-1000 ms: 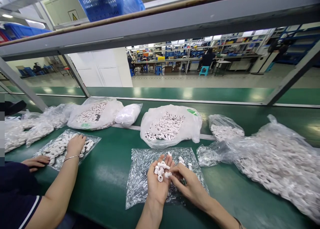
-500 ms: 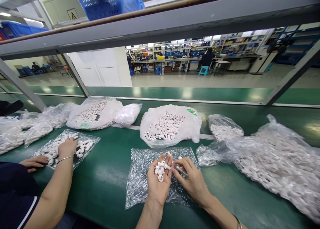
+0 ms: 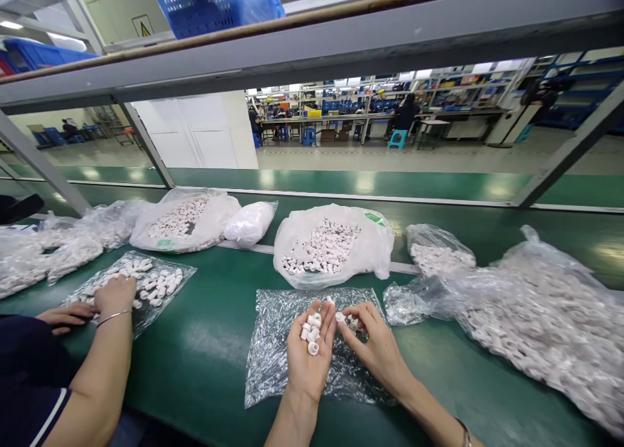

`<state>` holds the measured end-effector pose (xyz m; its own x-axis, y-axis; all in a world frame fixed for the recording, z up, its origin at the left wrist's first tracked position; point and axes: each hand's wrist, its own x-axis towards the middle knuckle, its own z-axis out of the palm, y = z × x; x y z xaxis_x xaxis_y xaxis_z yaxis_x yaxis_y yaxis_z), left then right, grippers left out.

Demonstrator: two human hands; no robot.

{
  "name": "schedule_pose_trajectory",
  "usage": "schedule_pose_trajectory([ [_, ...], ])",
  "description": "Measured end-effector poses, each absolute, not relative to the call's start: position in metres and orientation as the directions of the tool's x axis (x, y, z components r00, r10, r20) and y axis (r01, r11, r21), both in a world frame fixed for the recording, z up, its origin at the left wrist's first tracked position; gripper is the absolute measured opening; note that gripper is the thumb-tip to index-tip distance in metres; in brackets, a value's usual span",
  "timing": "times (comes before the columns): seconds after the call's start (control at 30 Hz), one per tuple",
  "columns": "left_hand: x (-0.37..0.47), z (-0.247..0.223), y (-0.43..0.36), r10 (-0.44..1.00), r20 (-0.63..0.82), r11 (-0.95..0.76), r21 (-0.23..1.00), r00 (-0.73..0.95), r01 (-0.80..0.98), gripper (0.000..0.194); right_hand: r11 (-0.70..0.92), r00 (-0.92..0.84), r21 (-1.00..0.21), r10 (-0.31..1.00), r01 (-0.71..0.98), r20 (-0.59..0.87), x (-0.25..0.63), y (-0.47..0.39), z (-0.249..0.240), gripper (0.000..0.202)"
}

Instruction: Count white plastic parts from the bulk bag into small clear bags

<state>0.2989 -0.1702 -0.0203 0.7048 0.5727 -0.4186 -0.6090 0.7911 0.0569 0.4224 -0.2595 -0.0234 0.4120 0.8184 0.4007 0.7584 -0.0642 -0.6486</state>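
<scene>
left hand (image 3: 307, 356): palm up, cupped loosely around a little heap of white plastic rings (image 3: 311, 332)
right hand (image 3: 375, 346): fingertips pinching loose rings just beside that heap
under both: crinkly clear bag (image 3: 273, 362), flat on the green belt (image 3: 209, 343)
risk: tilt that palm and the rings probably roll off
around: full bag (image 3: 331, 245) behind, huge bag (image 3: 546, 317) crowding the right, co-worker's hand (image 3: 114, 294) well left

left hand (image 3: 309, 356): palm up, cupped, fingers loosely spread | right hand (image 3: 375, 349): palm down, fingertips pinched beside left fingertips
</scene>
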Motion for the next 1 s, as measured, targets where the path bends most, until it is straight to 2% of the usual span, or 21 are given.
schedule_pose_trajectory([
  [0.23,0.3008,-0.0187,-0.1716,0.548,-0.419,0.818,0.087,0.724,-0.569,0.040,-0.007,0.308,-0.508,0.802,0.861,0.511,0.4137,-0.2567,-0.0271,0.010],
  [0.43,0.2996,-0.0223,-0.1692,0.578,-0.431,0.794,0.098,0.693,-0.600,0.043,-0.032,0.322,-0.480,0.780,0.877,0.537,0.4160,-0.2572,-0.0243,0.007],
  [0.67,0.2981,-0.0238,-0.1678,0.578,-0.395,0.798,0.092,0.714,-0.595,0.041,0.014,0.213,-0.402,0.831,0.916,0.514,0.4145,-0.2560,-0.0278,0.012],
  [0.83,0.2975,-0.0209,-0.1700,0.574,-0.383,0.805,0.099,0.724,-0.585,0.041,0.000,0.252,-0.437,0.817,0.900,0.519,0.4156,-0.2562,-0.0268,0.012],
  [1.0,0.3022,-0.0191,-0.1760,0.488,-0.382,0.867,0.108,0.785,-0.486,0.041,0.063,0.209,-0.455,0.828,0.888,0.521,0.4122,-0.2566,-0.0274,0.010],
])
